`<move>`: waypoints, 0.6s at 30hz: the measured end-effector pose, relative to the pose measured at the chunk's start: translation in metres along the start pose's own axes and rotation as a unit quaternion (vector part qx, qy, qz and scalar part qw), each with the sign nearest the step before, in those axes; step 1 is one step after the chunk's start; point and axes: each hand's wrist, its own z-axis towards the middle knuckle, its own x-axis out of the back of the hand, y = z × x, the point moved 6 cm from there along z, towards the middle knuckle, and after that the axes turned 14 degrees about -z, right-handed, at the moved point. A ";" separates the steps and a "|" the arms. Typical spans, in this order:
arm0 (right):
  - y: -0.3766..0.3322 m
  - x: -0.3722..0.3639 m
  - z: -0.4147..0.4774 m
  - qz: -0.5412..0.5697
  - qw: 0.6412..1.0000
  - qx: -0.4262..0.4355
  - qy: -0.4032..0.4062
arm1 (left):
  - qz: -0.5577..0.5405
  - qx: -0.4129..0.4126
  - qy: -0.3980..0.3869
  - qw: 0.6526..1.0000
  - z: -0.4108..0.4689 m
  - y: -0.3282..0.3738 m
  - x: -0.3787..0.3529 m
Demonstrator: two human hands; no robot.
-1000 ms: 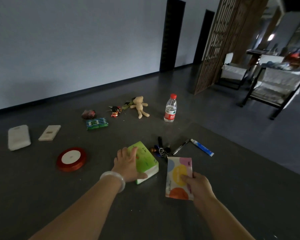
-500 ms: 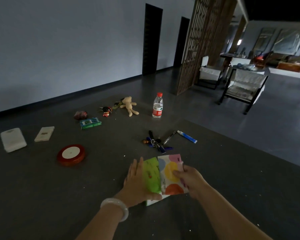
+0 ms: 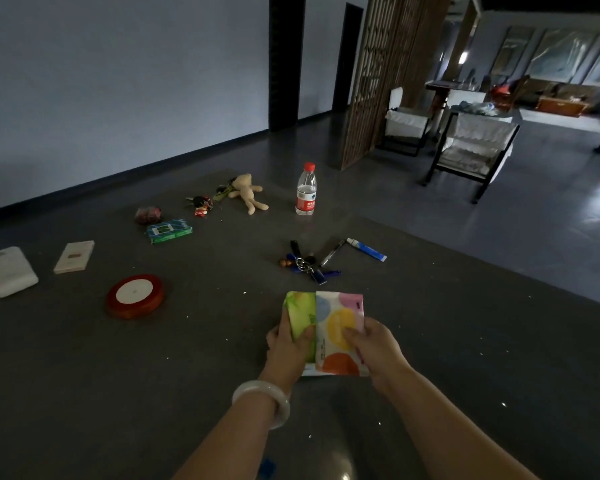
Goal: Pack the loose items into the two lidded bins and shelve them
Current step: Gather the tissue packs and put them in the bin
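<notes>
The fingers [image 3: 284,323] of the left hand [image 3: 288,348] curl round the left edge of a soft green plastic tissue pack [image 3: 300,311], thumb on its top face. The right hand [image 3: 371,344] pinches a white soft pack printed with coloured dots [image 3: 340,327], fingers on its top face. The two packs are pressed side by side, and the dotted one overlaps the green one's right edge. Both are low over the dark grey floor [image 3: 465,341]; whether they touch it cannot be told. A pale bangle [image 3: 262,403] sits on the left wrist.

Just beyond the packs lie a bunch of keys with blue tags [image 3: 303,265], a black pen [image 3: 331,253] and a blue-and-white tube [image 3: 368,250]. To the left is a red ribbon spool with a white centre [image 3: 134,296]. Farther left are a small beige box [image 3: 74,257] and a white wrapped pack [image 3: 7,271].

Farther back are a green flat packet [image 3: 168,231], a beige plush bear [image 3: 248,194] on its back and a clear water bottle with a red cap [image 3: 306,190], upright.
</notes>
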 end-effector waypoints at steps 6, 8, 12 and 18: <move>0.008 0.055 -0.023 0.007 0.998 0.025 0.049 | -0.068 -0.052 -0.073 0.994 -0.026 0.026 -0.048; 0.016 0.083 -0.033 0.009 0.998 0.031 0.057 | -0.065 -0.062 -0.080 0.993 -0.039 0.034 -0.072; 0.051 0.156 -0.064 0.030 0.995 0.039 0.085 | -0.059 -0.054 -0.118 0.990 -0.079 0.039 -0.145; 0.125 0.294 -0.137 0.053 0.987 0.047 0.143 | -0.071 -0.056 -0.191 0.978 -0.172 0.038 -0.283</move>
